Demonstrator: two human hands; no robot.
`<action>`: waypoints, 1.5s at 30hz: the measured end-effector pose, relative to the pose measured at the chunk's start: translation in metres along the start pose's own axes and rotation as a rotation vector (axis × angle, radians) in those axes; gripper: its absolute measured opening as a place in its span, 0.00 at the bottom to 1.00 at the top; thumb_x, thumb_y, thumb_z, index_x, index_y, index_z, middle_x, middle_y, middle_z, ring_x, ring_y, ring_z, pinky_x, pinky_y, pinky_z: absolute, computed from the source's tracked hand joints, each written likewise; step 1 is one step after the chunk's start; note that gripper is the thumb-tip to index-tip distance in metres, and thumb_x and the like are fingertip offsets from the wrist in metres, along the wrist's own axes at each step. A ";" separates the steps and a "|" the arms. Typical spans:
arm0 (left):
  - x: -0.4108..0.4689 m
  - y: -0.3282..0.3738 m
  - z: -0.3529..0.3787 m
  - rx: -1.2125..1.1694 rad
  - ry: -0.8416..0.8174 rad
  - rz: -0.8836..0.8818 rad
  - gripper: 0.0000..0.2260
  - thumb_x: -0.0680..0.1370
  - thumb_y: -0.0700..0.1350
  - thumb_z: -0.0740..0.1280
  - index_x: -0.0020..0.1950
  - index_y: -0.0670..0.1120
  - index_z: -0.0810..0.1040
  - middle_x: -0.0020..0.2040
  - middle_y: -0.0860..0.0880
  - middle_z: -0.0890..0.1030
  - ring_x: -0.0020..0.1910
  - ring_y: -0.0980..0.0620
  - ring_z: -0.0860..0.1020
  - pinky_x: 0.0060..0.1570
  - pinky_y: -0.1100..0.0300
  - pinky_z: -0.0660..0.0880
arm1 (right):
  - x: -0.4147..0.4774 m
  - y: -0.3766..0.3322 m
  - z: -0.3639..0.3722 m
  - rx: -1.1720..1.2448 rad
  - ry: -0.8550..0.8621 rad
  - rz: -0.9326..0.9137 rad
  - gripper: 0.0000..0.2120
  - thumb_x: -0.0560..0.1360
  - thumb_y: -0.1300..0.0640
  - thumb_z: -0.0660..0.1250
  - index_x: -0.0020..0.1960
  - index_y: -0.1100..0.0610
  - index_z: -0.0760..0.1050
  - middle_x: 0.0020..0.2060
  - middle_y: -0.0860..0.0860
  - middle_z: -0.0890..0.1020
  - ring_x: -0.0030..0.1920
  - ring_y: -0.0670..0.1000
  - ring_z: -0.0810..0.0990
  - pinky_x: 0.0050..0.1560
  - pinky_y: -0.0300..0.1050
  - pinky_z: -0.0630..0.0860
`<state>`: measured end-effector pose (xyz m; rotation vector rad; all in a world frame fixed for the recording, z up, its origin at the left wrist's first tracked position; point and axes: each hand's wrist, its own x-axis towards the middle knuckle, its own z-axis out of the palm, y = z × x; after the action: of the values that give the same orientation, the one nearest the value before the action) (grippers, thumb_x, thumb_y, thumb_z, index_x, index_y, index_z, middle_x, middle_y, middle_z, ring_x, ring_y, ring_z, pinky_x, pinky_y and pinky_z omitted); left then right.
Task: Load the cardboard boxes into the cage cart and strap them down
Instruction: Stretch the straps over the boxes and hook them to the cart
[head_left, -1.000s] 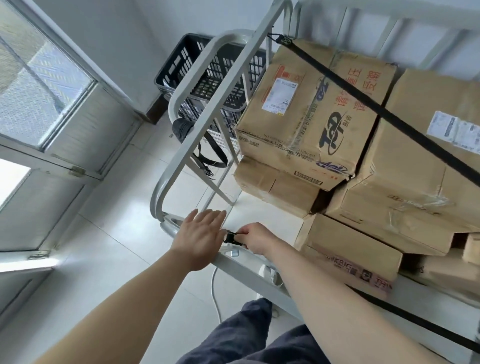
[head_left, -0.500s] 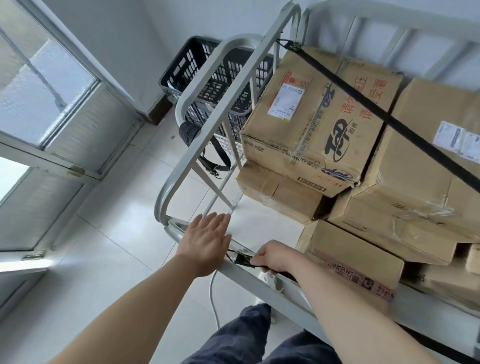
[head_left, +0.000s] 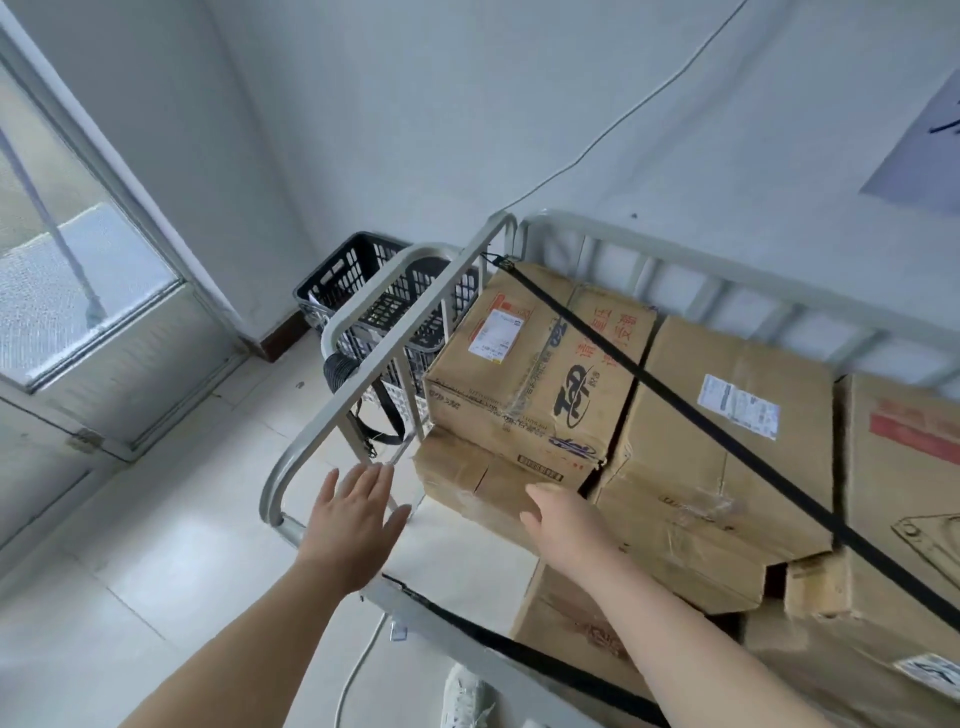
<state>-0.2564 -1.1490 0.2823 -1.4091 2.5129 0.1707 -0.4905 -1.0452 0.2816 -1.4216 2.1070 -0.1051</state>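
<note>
Several cardboard boxes sit stacked in the grey cage cart (head_left: 363, 384). The top left box (head_left: 535, 374) carries a white label and red print. A black strap (head_left: 691, 421) runs diagonally over the boxes from the cart's far left corner post to the lower right. A second black strap (head_left: 498, 644) lies along the near cart edge. My left hand (head_left: 353, 519) hovers open with fingers spread near the cart's left end rail. My right hand (head_left: 561, 525) is raised in front of the lower brown box (head_left: 467, 483), with nothing in it.
A black plastic crate (head_left: 384, 291) stands behind the cart in the corner. A glass door (head_left: 67, 280) is at the left. A white cable (head_left: 358, 670) trails on the tiled floor near my white shoe (head_left: 467, 696). A rolled black strap (head_left: 337, 371) hangs on the cart's end rail.
Both hands have let go of the strap buckle at the cart's near edge and risen. The view has tilted up, showing more wall.
</note>
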 end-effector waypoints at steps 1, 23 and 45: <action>-0.002 0.004 -0.011 -0.034 0.048 -0.019 0.39 0.72 0.65 0.33 0.79 0.49 0.51 0.77 0.51 0.57 0.77 0.52 0.51 0.75 0.51 0.41 | -0.003 0.000 -0.012 -0.028 0.054 -0.029 0.17 0.80 0.52 0.56 0.66 0.58 0.70 0.66 0.51 0.72 0.64 0.53 0.72 0.60 0.50 0.73; 0.095 -0.104 -0.070 -0.216 0.162 -0.254 0.12 0.79 0.52 0.58 0.58 0.48 0.69 0.56 0.47 0.78 0.56 0.45 0.76 0.59 0.50 0.67 | 0.080 -0.107 -0.097 -0.159 0.392 -0.148 0.20 0.80 0.50 0.55 0.69 0.57 0.67 0.69 0.51 0.71 0.69 0.51 0.67 0.65 0.46 0.67; 0.213 -0.137 -0.079 -0.435 -0.018 -0.073 0.10 0.73 0.49 0.68 0.53 0.48 0.76 0.45 0.51 0.81 0.43 0.49 0.78 0.40 0.59 0.75 | 0.154 -0.126 -0.088 0.059 0.345 0.017 0.22 0.81 0.50 0.56 0.73 0.56 0.64 0.71 0.50 0.68 0.71 0.49 0.65 0.70 0.45 0.64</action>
<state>-0.2590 -1.4132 0.3022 -1.6363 2.5021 0.7495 -0.4710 -1.2545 0.3358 -1.4318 2.3677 -0.4297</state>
